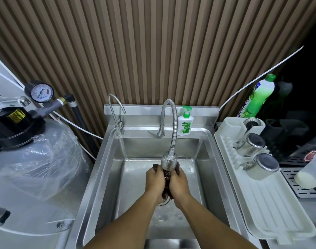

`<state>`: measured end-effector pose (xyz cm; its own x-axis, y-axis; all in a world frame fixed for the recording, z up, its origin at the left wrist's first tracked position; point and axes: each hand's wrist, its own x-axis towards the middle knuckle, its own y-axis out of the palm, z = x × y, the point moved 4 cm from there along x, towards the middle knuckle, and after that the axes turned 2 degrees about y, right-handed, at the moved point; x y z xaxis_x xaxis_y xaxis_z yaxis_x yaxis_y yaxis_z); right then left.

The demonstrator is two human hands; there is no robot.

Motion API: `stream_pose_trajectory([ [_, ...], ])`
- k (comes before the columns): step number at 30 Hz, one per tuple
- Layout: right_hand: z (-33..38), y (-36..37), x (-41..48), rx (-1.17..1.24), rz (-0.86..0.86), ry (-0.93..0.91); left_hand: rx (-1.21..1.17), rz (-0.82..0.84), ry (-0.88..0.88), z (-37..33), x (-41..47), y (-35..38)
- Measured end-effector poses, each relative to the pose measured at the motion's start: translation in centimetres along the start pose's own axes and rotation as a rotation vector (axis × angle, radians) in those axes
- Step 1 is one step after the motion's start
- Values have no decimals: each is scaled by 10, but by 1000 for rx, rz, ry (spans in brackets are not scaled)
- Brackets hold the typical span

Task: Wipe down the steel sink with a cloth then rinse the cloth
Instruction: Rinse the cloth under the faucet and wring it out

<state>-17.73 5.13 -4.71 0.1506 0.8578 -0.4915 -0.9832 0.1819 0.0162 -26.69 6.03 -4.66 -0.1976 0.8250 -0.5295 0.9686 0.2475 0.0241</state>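
Observation:
A dark brown cloth (166,177) is bunched between my two hands over the basin of the steel sink (103,169). My left hand (154,183) grips its left side and my right hand (178,184) grips its right side, palms facing each other. The cloth sits directly under the spray head of the flexible steel tap (169,161). A lower end of the cloth hangs out below my wrists. Water splashes and foams on the sink floor beneath.
A slim second tap (116,112) stands at the sink's back left, a hand-soap pump bottle (184,123) at the back ledge. A white drying rack (261,194) with steel cups lies to the right, a green detergent bottle (257,97) behind it. A plastic-wrapped tank (37,159) stands to the left.

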Motion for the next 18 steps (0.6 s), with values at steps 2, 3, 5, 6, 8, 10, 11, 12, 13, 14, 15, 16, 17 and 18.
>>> stream_pose_trajectory([
  [2, -1, -3, 2, -58, -54, 14, 24, 90, 57, -1, -6, 4],
  [3, -2, -3, 3, -48, -95, 58, 33, 111, 67, -2, -10, 6],
  [5, -5, -1, 4, -6, -147, 129, 49, 95, 41, -2, -12, 8],
  [6, -3, 3, 1, 5, -133, 150, 37, 68, 10, -2, -10, 7],
  [8, -7, 9, 0, 35, -101, 199, -9, 19, -78, 0, -3, 6],
  [10, -15, 7, 7, 74, -96, 229, 21, 56, -113, 1, -5, 9],
  [11, -20, 3, 14, 85, -115, 229, 53, 85, -99, 0, -11, 10],
  [12, -25, 0, 21, 85, -118, 239, 85, 102, -81, 0, -15, 12],
  [13, -29, 0, 25, 81, -111, 248, 109, 104, -68, 3, -15, 12],
  [14, -31, 3, 23, 86, -84, 270, 130, 101, -61, 4, -14, 10],
  [15, -29, 9, 15, 85, -53, 282, 125, 89, -59, 6, -8, 7],
  [16, -23, 13, 5, 66, -29, 280, 103, 63, -61, 6, -2, 3],
  [17, -19, 14, -1, 27, -18, 267, 93, 43, -66, 7, 5, 0],
  [18, -16, 12, -2, -23, -22, 251, 112, 28, -69, 7, 7, 0],
])
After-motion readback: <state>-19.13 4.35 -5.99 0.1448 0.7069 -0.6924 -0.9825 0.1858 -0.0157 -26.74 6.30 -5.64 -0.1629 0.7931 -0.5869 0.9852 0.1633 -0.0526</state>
